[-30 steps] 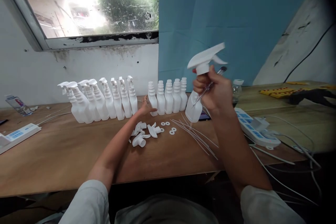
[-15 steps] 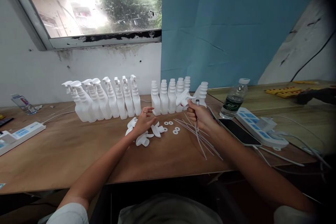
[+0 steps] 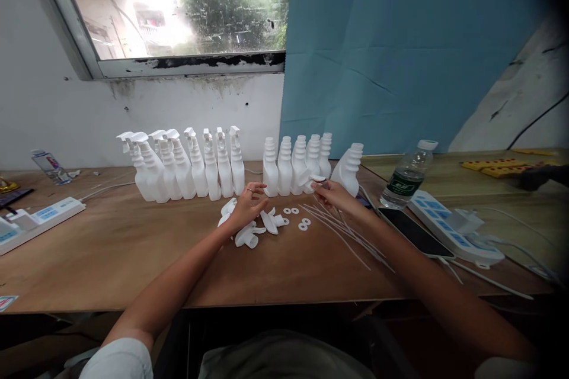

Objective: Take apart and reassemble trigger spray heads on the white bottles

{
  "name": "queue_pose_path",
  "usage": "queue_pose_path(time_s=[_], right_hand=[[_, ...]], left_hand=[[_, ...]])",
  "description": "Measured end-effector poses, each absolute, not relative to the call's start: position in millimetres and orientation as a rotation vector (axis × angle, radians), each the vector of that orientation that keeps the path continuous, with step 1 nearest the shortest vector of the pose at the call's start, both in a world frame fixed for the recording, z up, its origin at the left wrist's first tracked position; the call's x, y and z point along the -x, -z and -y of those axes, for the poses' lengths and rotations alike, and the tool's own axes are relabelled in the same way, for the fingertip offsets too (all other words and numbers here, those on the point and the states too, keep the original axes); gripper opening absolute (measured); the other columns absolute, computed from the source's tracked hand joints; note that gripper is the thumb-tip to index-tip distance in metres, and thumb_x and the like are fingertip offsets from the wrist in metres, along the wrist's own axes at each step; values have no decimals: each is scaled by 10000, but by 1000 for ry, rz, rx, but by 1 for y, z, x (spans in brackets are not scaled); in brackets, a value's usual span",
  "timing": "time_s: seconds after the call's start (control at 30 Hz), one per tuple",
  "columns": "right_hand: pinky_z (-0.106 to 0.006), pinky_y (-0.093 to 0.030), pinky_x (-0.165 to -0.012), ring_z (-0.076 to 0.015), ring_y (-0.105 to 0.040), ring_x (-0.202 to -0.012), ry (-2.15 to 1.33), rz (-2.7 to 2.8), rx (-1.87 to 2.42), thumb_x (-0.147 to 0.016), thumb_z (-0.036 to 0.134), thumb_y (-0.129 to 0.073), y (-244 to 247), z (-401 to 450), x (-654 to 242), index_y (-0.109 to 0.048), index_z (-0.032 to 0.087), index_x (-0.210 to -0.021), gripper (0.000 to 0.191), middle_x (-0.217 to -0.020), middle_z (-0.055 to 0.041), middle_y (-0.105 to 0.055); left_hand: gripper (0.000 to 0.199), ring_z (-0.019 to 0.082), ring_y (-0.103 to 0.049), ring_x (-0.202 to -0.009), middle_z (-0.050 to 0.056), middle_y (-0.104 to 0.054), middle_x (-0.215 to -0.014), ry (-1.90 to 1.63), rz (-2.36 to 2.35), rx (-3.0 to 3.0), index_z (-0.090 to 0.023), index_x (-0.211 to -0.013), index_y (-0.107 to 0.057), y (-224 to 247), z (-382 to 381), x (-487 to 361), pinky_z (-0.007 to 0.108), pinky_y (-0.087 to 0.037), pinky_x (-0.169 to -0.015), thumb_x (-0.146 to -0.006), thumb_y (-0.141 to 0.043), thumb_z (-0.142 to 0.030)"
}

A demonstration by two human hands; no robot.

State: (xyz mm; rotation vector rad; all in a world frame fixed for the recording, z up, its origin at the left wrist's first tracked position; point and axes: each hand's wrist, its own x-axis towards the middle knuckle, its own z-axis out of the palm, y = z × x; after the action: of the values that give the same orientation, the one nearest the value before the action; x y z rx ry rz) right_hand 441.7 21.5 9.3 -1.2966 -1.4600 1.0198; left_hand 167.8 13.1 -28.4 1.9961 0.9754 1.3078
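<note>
My right hand [image 3: 332, 195] is closed on a white spray head [image 3: 312, 180], held in front of the uncapped white bottles [image 3: 285, 169]. My left hand [image 3: 249, 204] hovers over several loose spray heads [image 3: 247, 235], fingers apart and nothing visible between them. Beside these lie several small white rings [image 3: 304, 224]. Thin white tubes [image 3: 347, 231] are spread beneath my right wrist. Farther left stands a group of white bottles with spray heads fitted [image 3: 175, 166].
On the right are a water bottle [image 3: 406, 177], a black phone [image 3: 415, 231] and a power strip [image 3: 457, 237] with cables. Another power strip [image 3: 48, 217] and a clear plastic bottle [image 3: 51, 167] sit at the left. A window and blue sheet [image 3: 377, 59] are behind.
The camera view has shifted, moving the table items rightward in the picture. My right hand has lowered slightly and the spray head in it has turned. My left hand keeps nearly the same pose.
</note>
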Motion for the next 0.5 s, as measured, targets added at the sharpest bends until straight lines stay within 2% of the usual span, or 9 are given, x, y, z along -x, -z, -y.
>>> queue_pose_path(time_s=[0.13,0.23,0.3,0.5], right_hand=[[-238,-420,-493,-157,-588,-570,-943,1549,1382,-774,348,-664,-8,-28,-438,-598,167,-855,209,-697,-37,-642],[-274,-449,-644,-196,-605,-720,-664,1757,1346,-815,340,-602,-10,-25,-427,-648,176,-935,208,-775,-38,-672],[-292,-445,-699,-205,-602,-756,-546,1841,1304,-846,354,-555,-13,-22,-415,-653,184,-1006,254,-811,-35,-678],[-312,-446,-784,-201,-609,-829,-640,1887,1036,-907,400,-471,-10,-14,-371,-631,195,-1102,325,-887,-41,-680]], left_hand=[[313,210,-580,-1037,109,-513,-1228,-1290,-978,-1979,-202,-1118,-536,28,-12,-168,373,-517,-882,-832,-626,-291],[319,210,-577,-1049,115,-506,-1244,-1280,-961,-1964,-201,-1126,-528,28,-10,-169,378,-520,-890,-840,-623,-308],[343,214,-571,-1066,120,-496,-1263,-1278,-925,-1959,-202,-1143,-523,28,-8,-171,390,-515,-910,-840,-630,-322],[605,244,-495,-1234,118,-450,-1372,-1318,-762,-1785,-255,-1351,-385,25,-2,-177,386,-497,-963,-828,-669,-364]])
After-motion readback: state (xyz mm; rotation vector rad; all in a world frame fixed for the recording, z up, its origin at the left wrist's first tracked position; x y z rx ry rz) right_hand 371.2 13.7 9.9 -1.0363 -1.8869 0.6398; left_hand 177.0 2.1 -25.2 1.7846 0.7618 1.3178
